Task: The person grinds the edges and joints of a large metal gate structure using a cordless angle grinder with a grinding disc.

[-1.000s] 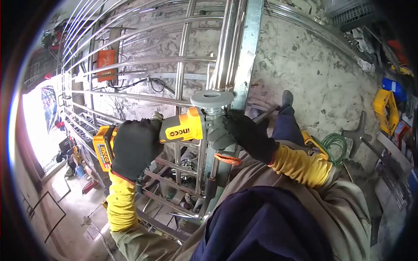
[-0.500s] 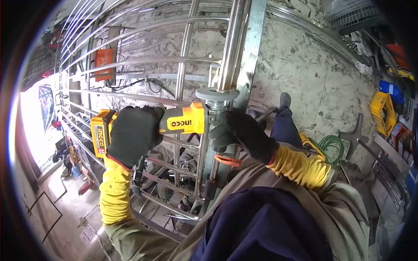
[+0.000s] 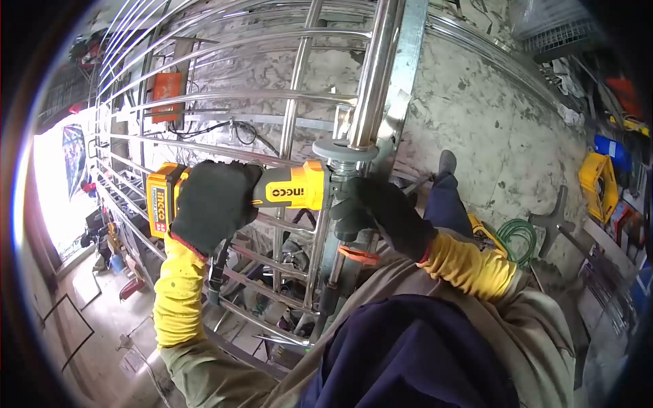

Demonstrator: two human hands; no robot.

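A yellow and black cordless angle grinder [image 3: 294, 189] lies crosswise in front of me. My left hand [image 3: 216, 202], in a black glove, is wrapped round its body beside the battery [image 3: 163, 198]. My right hand [image 3: 384, 214], gloved too, is closed at the grinder's head; its fingertips are partly hidden, and so is whatever part they grip. The grey disc [image 3: 345, 151] sits at the lower end of a shiny metal tube [image 3: 374, 81], touching or very near it. An orange piece [image 3: 358, 256] shows just below my right hand.
A frame of shiny metal bars [image 3: 294, 95] stretches away to the left. Behind it is an orange box [image 3: 166, 96] with cables. To the right lie a coiled green hose [image 3: 518, 239], a yellow crate [image 3: 598, 187] and metal lengths. My foot [image 3: 447, 162] is on the stained floor [image 3: 476, 136].
The grinder and both hands appear slightly farther right in view, along with the metal frame, as the camera has shifted a little. Both hands keep their hold.
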